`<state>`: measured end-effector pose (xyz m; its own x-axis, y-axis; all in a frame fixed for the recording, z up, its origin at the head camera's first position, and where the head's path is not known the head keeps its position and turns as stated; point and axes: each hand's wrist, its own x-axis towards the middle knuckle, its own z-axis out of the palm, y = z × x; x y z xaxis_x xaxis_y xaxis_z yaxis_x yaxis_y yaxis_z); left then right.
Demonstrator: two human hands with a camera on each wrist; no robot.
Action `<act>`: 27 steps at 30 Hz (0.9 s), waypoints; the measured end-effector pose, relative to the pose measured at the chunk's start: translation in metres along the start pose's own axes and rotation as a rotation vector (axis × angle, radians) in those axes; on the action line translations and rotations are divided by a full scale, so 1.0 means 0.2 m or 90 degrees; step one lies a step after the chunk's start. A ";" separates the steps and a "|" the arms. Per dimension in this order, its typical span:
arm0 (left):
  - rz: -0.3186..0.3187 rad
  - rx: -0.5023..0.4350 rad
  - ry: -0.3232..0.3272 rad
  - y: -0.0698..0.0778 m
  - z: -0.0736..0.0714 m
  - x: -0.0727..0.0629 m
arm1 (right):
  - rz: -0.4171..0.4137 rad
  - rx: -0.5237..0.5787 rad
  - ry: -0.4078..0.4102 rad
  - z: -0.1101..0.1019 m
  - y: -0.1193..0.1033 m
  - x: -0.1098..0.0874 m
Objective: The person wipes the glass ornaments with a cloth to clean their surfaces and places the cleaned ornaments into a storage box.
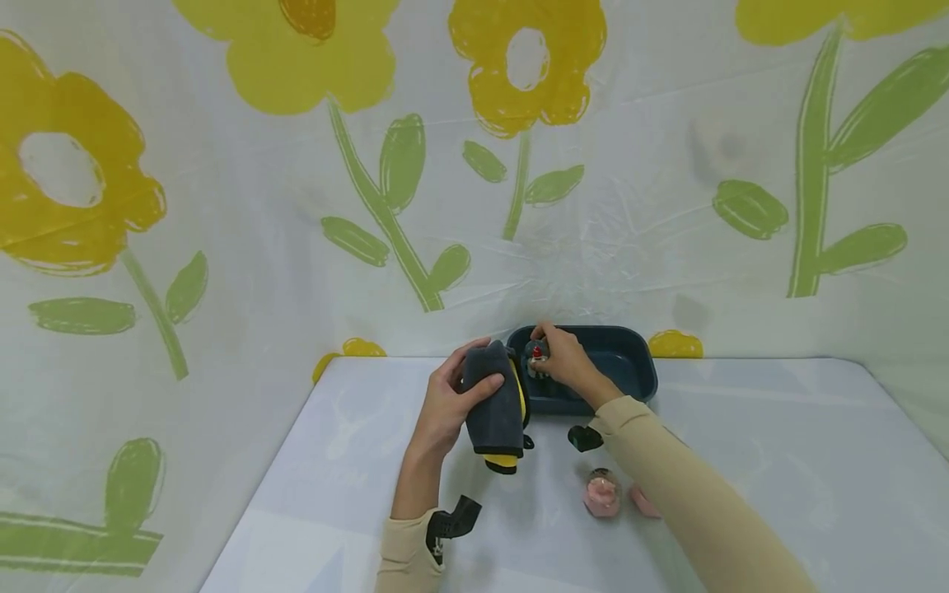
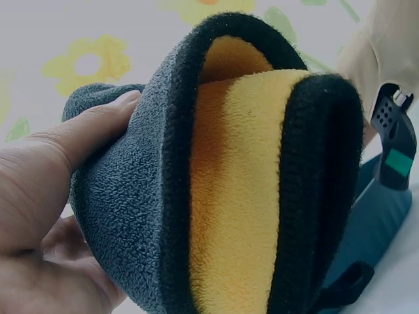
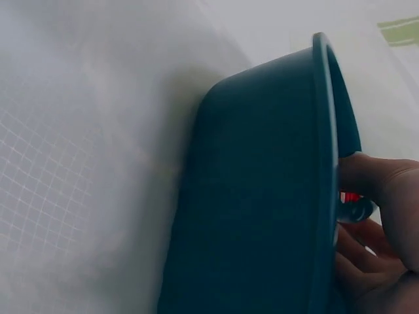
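Observation:
My left hand (image 1: 443,408) grips a folded towel (image 1: 493,416), grey outside and yellow inside with black edging. In the left wrist view the thumb lies on the grey side of the towel (image 2: 239,196), and its folded layers face the camera. My right hand (image 1: 569,361) reaches over the dark blue basin (image 1: 626,362) and pinches a small object (image 1: 537,361) with a red part and a grey top. In the right wrist view the basin's wall (image 3: 255,183) hides most of that object, leaving a red bit and a clear, shiny part beside the fingers.
In front of the basin lies a small dark green object (image 1: 585,438). Nearer are a pink rounded item (image 1: 602,496) and a second pink item (image 1: 643,501), partly covered by the right sleeve. Behind the white table (image 1: 311,478) hangs a flower-printed curtain (image 1: 623,206).

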<state>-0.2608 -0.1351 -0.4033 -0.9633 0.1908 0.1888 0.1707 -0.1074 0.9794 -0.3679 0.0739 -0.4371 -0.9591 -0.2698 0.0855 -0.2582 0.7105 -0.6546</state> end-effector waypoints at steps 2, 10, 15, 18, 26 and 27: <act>-0.001 -0.001 -0.002 0.00 0.00 0.00 | 0.011 0.000 -0.013 0.00 0.00 0.00; -0.006 -0.001 -0.011 -0.01 0.02 0.00 | 0.017 -0.009 -0.026 0.02 0.03 0.00; -0.005 0.000 -0.014 0.00 0.02 0.00 | 0.005 -0.034 -0.031 0.02 0.04 0.01; -0.008 0.003 -0.011 0.00 0.02 -0.01 | 0.001 -0.052 -0.032 0.01 0.03 0.01; -0.022 0.000 -0.016 0.00 0.03 -0.01 | 0.025 -0.091 -0.036 0.02 0.01 -0.01; -0.025 0.001 -0.017 0.00 0.03 -0.01 | 0.029 -0.099 -0.037 0.02 0.01 -0.01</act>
<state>-0.2586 -0.1288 -0.4036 -0.9633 0.2211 0.1520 0.1330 -0.0983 0.9862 -0.3667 0.0738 -0.4409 -0.9631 -0.2688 0.0115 -0.2334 0.8136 -0.5324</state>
